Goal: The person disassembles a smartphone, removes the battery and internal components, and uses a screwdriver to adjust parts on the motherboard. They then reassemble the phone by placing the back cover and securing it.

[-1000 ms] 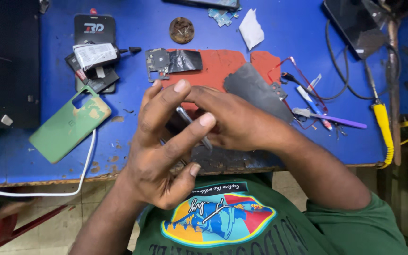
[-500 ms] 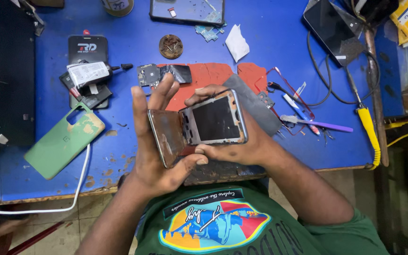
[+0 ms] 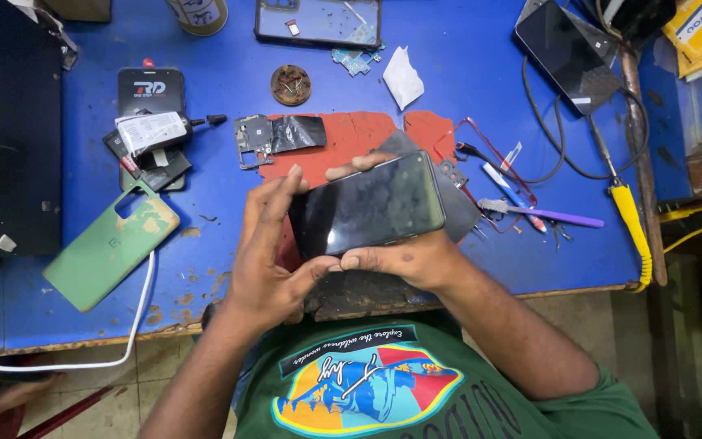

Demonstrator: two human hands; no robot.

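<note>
Phone (image 3: 370,205): dark, glossy screen facing up, smudged w/ reflections, rounded corners, tilted slightly. Held mid-frame above the blue tabletop (image 3: 465,73), over a red mat (image 3: 351,134). Left hand (image 3: 266,260) fingers (image 3: 274,199) lie flat along its left edge; right hand (image 3: 404,258) fingers wrap under, thumb on lower edge, fingertips at top edge. Both grip the phone.

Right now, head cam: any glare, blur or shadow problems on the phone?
Head view: sharp, no motion blur; light even and soft. The phone screen shows a dull, smudgy sheen but no blown-out glare. Both the left hand and right hand read clearly; faint shadow falls beneath them on the blue table.
</note>
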